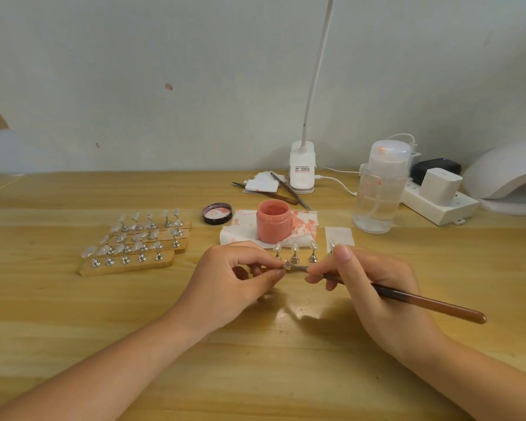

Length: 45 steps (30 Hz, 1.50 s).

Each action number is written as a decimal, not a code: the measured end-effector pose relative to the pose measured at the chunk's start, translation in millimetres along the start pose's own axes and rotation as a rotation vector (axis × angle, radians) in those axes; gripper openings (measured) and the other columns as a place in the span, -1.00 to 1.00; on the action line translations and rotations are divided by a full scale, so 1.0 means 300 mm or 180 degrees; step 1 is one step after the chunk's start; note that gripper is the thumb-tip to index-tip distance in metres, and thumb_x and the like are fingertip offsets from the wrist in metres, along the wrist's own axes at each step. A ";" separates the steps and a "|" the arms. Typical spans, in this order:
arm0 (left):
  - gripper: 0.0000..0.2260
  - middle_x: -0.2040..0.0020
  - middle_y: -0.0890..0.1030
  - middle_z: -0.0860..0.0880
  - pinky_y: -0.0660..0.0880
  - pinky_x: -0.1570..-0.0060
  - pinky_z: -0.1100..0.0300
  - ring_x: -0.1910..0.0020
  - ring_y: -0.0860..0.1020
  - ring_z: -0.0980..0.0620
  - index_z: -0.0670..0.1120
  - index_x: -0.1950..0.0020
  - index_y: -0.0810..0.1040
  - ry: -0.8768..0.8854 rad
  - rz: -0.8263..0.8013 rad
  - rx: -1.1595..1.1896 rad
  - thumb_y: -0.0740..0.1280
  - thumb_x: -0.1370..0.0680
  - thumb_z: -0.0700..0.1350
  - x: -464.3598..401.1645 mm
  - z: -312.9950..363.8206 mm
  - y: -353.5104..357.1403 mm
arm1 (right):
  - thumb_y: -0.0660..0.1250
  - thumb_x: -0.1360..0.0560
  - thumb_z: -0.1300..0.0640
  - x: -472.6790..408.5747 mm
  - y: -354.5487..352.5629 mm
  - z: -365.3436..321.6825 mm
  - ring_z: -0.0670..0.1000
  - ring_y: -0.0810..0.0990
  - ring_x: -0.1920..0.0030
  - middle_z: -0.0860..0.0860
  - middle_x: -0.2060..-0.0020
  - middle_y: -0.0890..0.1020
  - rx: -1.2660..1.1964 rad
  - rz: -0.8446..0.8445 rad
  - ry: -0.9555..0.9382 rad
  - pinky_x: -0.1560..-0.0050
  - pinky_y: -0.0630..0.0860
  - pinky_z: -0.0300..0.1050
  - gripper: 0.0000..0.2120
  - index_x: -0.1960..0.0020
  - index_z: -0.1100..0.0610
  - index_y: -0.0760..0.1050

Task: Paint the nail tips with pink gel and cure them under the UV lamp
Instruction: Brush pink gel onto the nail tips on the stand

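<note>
while our left hand (240,273) pinches a tip (287,264) over the table's (73,314) middle, our right hand (374,282) grips the brush (407,297), bristles touching it. we judge the tip light, slick, springy: hold its edges.

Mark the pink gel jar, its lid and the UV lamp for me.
pink gel jar (273,227): head view, on its front wall.
lid (217,213): head view, on its upturned inside.
UV lamp (507,171): head view, on its white dome.

Clear nail tip (287,264) pinched at brush (407,299) point, open pink gel jar (273,223) (on stained tissue), UV lamp (507,177) far right
</note>
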<state>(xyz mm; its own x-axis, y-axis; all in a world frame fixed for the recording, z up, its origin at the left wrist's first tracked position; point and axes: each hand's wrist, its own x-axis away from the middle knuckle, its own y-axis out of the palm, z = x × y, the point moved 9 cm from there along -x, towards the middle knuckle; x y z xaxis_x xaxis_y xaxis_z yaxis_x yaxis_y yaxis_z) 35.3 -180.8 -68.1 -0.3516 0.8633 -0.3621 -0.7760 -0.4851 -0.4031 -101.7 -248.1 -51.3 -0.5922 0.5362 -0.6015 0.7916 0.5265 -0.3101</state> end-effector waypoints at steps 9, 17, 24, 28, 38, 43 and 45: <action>-0.83 0.25 0.63 -0.10 0.36 0.33 0.36 0.32 0.46 -0.12 0.02 0.23 0.68 -0.0080 -0.0086 -0.0014 0.46 -0.38 -0.27 0.000 -0.019 0.007 | 0.09 -0.51 -0.11 -0.001 -0.001 0.013 -0.10 0.58 0.32 -0.10 0.32 0.66 -0.0087 0.0037 0.0168 0.27 0.50 -0.28 -0.60 0.23 0.03 0.62; -0.83 0.24 0.62 -0.12 0.37 0.31 0.32 0.27 0.49 -0.18 0.02 0.24 0.68 -0.0113 -0.0091 0.0019 0.46 -0.37 -0.26 -0.004 -0.027 0.008 | 0.08 -0.49 -0.11 0.003 -0.009 0.024 -0.13 0.54 0.39 -0.05 0.38 0.65 -0.0251 0.0135 0.0281 0.33 0.45 -0.35 -0.58 0.29 0.04 0.62; -0.86 0.24 0.63 -0.08 0.38 0.30 0.32 0.23 0.50 -0.18 0.00 0.23 0.68 -0.0138 -0.0121 0.0004 0.46 -0.38 -0.26 -0.003 -0.028 0.011 | 0.10 -0.47 -0.15 0.008 0.000 0.035 -0.12 0.51 0.45 -0.01 0.43 0.64 -0.0376 0.0050 0.0383 0.36 0.45 -0.31 -0.55 0.34 0.06 0.62; -0.87 0.24 0.63 -0.08 0.37 0.32 0.34 0.25 0.49 -0.17 -0.01 0.23 0.68 -0.0163 -0.0125 -0.0021 0.46 -0.38 -0.25 -0.004 -0.028 0.012 | 0.09 -0.49 -0.13 -0.003 0.004 0.020 -0.13 0.55 0.37 -0.10 0.35 0.65 -0.0074 0.0027 0.0261 0.32 0.43 -0.38 -0.62 0.26 -0.02 0.61; -0.85 0.25 0.63 -0.09 0.38 0.31 0.30 0.26 0.50 -0.15 0.01 0.23 0.68 -0.0175 -0.0134 -0.0048 0.46 -0.38 -0.25 -0.005 -0.033 0.012 | 0.08 -0.49 -0.13 -0.003 0.010 0.019 -0.15 0.56 0.35 -0.11 0.34 0.65 -0.0053 -0.0040 0.0306 0.32 0.41 -0.41 -0.61 0.25 0.00 0.62; -0.81 0.26 0.64 -0.04 0.38 0.32 0.30 0.33 0.46 -0.08 0.04 0.26 0.68 -0.0164 -0.0123 -0.0067 0.45 -0.37 -0.27 -0.005 -0.029 0.010 | 0.10 -0.46 -0.18 0.006 0.007 0.034 -0.13 0.53 0.42 -0.01 0.41 0.64 -0.0281 -0.0028 0.0446 0.36 0.45 -0.32 -0.54 0.34 0.05 0.63; -0.83 0.26 0.64 -0.07 0.37 0.33 0.32 0.37 0.42 0.06 0.03 0.25 0.68 -0.0169 -0.0135 -0.0093 0.46 -0.37 -0.26 -0.005 -0.027 0.010 | 0.09 -0.47 -0.15 0.003 0.001 0.029 -0.14 0.53 0.41 -0.02 0.41 0.64 -0.0278 0.0033 0.0393 0.35 0.45 -0.32 -0.56 0.32 0.04 0.63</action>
<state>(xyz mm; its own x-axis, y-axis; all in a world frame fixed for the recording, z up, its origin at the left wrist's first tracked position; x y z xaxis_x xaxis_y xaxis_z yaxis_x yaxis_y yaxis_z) 37.8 -184.8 -75.5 -0.3464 0.8890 -0.2995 -0.7754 -0.4511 -0.4419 -100.7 -253.1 -58.3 -0.6024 0.6160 -0.5076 0.7848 0.5731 -0.2357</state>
